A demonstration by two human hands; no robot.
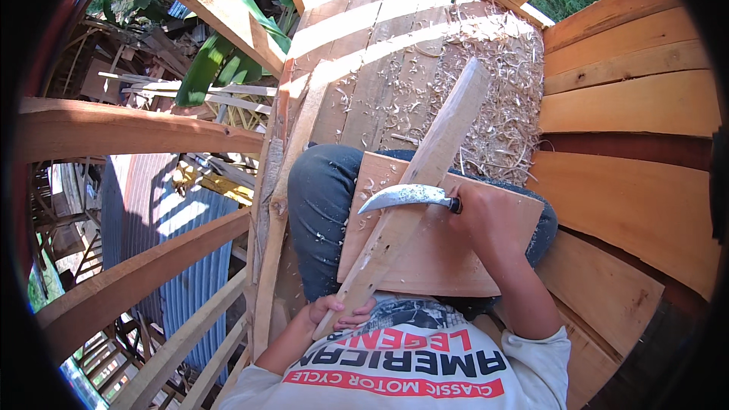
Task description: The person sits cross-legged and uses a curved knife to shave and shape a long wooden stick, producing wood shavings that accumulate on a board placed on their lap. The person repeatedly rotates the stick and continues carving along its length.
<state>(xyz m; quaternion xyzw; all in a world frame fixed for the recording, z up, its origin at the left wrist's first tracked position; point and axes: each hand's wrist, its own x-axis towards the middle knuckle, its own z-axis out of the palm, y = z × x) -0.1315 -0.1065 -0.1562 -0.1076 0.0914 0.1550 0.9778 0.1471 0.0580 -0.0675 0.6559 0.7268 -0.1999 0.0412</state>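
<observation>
A long, pale wooden slat (444,133) slants across my lap, its far end rising past my knees. Close to my body, my left hand (343,313) is wrapped round its lower end. A flat wooden board (444,262) rests on my thighs beneath the slat. My right hand (490,216) is closed on the dark handle of a curved knife (402,197), above the board's right half. The whitish, sickle-like blade lies across the slat and points left; whether its edge touches the wood I cannot tell. Most of the handle is hidden in my fist.
Curled wood shavings (497,91) cover the far right of the plank floor (376,53). A wall of wooden boards (630,182) stands close on my right. On the left, open wooden rails (144,127) border a drop, with corrugated metal sheets (190,258) and scrap wood below.
</observation>
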